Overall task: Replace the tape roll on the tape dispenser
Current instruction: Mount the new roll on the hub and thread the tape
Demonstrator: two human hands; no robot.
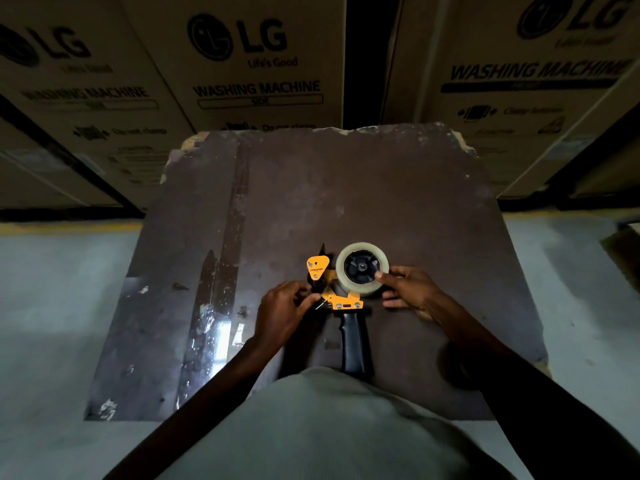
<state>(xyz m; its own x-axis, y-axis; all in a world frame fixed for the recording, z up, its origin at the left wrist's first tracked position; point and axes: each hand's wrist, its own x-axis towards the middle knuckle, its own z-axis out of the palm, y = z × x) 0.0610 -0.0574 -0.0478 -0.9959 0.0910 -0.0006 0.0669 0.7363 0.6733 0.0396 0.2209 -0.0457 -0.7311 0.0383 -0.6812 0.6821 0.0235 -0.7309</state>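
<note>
While the tape dispenser [341, 299] lay flat near the board's [398, 188] near edge, handle toward the person, the left hand [282, 311] pinched its front end with curled fingers. Right hand [408, 289] curled round the tape roll [362, 268], thumb on the near face, fingers at the right rim. Roll sat on the hub; probably light, stiff, slick, so best gripped by the outer rim.

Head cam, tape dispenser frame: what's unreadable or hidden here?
- Left hand fingertips: curled at the tape dispenser front; whether they pinch a tape end is too dark and small to tell.
- Tape roll underside: hidden by the right hand and frame.
- Handle base: covered by the person's shirt.
- Orange plate lettering: too small.
</note>
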